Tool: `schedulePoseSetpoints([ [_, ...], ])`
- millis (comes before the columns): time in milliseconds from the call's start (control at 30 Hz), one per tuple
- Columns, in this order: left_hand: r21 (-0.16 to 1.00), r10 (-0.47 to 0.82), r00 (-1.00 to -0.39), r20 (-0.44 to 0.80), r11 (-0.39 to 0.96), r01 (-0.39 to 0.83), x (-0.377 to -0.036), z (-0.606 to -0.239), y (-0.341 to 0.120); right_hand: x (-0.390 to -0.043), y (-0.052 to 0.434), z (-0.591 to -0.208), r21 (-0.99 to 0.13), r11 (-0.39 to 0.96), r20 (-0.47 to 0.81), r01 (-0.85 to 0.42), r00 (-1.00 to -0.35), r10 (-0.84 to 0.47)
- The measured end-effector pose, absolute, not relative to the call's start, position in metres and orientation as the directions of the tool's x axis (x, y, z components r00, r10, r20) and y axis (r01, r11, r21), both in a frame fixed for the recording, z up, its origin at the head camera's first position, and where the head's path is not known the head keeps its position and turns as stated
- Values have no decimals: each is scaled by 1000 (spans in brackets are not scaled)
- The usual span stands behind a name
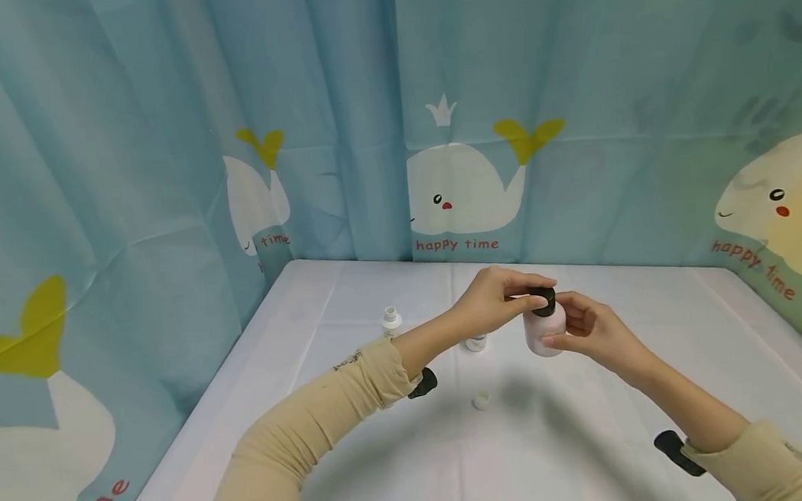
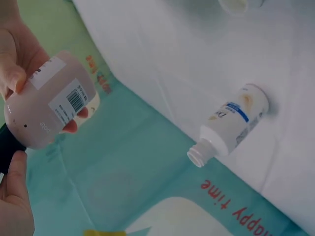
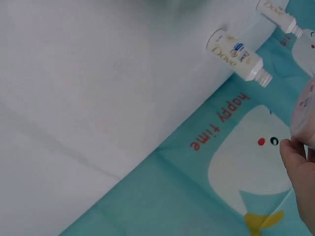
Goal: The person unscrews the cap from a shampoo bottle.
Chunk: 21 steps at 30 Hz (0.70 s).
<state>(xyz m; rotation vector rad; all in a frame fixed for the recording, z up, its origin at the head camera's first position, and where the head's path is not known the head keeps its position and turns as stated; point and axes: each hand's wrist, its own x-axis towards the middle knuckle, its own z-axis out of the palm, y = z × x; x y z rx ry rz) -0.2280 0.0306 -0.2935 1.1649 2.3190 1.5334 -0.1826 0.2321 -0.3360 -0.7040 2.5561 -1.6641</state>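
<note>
A small pink bottle (image 1: 544,334) with a black cap (image 1: 545,301) is held above the middle of the white table (image 1: 359,467). My left hand (image 1: 507,299) comes over from the left and pinches the black cap with thumb and fingers. My right hand (image 1: 585,330) grips the bottle's body from the right. In the left wrist view the pink bottle (image 2: 49,103) shows a barcode label, with the cap (image 2: 7,147) at the frame's left edge. The right wrist view catches only the bottle's edge (image 3: 306,113) and my right hand's fingertips (image 3: 298,167).
Two white Dove bottles stand uncapped on the table: one (image 1: 391,321) at the left, one (image 1: 476,343) partly behind my left wrist. A small white cap (image 1: 481,400) lies nearer me. Blue whale-print curtains (image 1: 448,125) close in the table's back and sides.
</note>
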Motion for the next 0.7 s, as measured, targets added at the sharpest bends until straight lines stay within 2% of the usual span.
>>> schedulePoseSetpoints([
  [200,821,645,-691,327,167,545,-218,-293,15,-174,223,-334,-880,300,236,-370,-886,-399],
  [400,811,645,-667,372,124,572,-214,-290,3,-167,214,-329,-898,301,199,-321,-906,-373],
  [700,860,630,-692,353,74,505,-207,-301,-16,-162,199,-341,-922,239,192,-305,-895,-402],
])
